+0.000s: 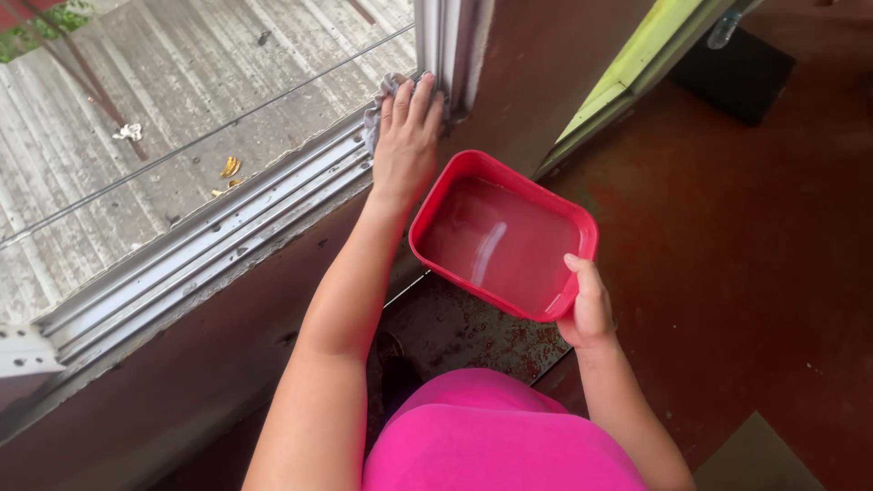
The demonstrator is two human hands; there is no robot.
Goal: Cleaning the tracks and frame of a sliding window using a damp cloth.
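At the window track's point(209, 238) corner, a grey cloth point(380, 107) is pressed flat under the left hand point(406, 141), mid-wipe; a red tub point(503, 235) of water is gripped by the right hand point(589, 309) beside the track, where the cloth would be rinsed.

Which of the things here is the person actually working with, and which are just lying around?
In use:
- left hand pressing a grey cloth into the window track
- right hand holding the red tub of water by its rim

Lying about:
- yellow scraps and white litter on the roof outside
- dark box on the floor
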